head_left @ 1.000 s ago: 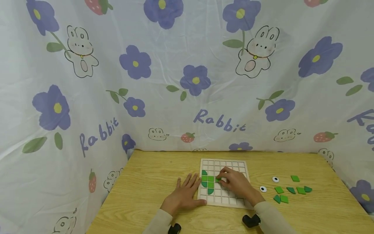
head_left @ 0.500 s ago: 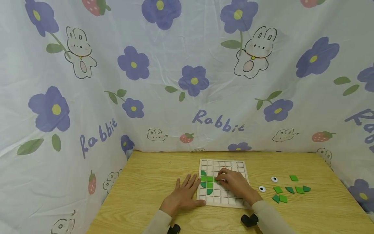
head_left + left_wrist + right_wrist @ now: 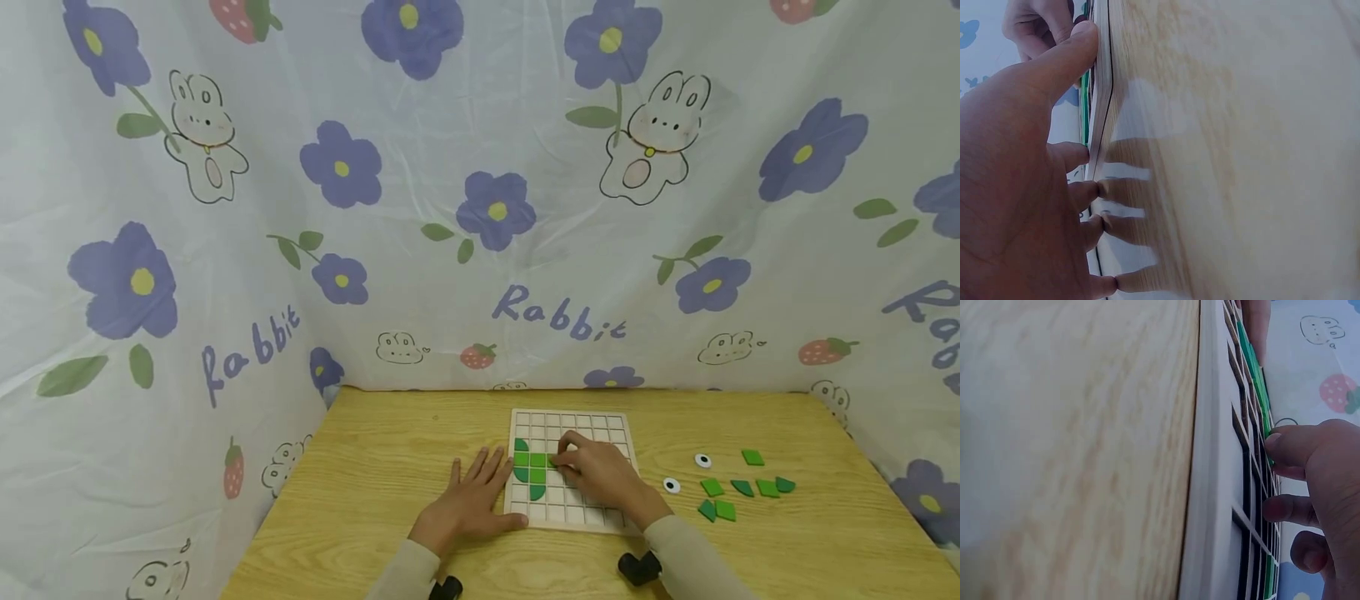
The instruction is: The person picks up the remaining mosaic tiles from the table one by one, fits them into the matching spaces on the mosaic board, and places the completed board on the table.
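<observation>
In the head view a pale wooden grid board (image 3: 592,518) lies on the table. Green squares (image 3: 537,475) and darker green quarter-round tiles (image 3: 537,492) fill several cells on its left side. My right hand (image 3: 603,473) is over the middle of the board, thumb and fingertips pinching a green square tile (image 3: 552,460) beside the row of placed squares; the fingers partly cover it. My left hand (image 3: 474,504) lies spread on the table at the board's left edge. In the left wrist view its thumb (image 3: 1082,44) touches the board's side (image 3: 1102,81).
Right of the board lie loose green squares (image 3: 753,457), dark green quarter-rounds (image 3: 742,488) and two white eye discs (image 3: 671,485). A printed curtain (image 3: 420,350) stands along the back and left of the wooden table (image 3: 375,467).
My right hand has shifted the pinched tile very slightly left, closer to the placed squares. My left hand stays at the board's edge. The head view has shifted a little.
</observation>
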Motion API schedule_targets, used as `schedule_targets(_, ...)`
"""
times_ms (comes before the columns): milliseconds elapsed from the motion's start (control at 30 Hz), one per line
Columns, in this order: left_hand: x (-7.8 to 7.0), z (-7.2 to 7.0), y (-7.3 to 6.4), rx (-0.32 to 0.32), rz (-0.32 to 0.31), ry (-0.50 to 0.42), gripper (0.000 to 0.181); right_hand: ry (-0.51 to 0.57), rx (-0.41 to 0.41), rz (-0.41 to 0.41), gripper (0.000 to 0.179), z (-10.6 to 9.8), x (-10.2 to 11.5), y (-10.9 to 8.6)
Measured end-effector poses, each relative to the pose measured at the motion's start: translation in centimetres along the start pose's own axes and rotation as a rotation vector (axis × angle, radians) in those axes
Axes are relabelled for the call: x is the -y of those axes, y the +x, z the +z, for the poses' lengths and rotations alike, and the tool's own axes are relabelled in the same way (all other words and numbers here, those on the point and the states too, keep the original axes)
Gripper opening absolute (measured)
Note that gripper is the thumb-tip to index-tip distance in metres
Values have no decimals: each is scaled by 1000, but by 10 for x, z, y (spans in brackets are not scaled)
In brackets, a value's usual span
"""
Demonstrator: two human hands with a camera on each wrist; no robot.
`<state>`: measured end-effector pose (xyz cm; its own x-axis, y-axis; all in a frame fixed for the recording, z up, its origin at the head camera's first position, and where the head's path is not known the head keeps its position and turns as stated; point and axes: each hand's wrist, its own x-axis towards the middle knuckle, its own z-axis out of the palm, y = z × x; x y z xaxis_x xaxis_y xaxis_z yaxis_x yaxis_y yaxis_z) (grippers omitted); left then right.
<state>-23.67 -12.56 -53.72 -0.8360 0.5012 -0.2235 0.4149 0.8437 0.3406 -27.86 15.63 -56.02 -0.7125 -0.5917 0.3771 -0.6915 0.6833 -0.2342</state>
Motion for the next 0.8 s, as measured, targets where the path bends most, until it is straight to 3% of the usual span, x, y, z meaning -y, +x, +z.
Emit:
schedule_targets(600,3,4,2,2,1,-7,99,-9,68,64,20,2,2,0)
schedule_targets(800,3,8,3,-2,-6,-11,100,-28,47,45,21,0,4,-2)
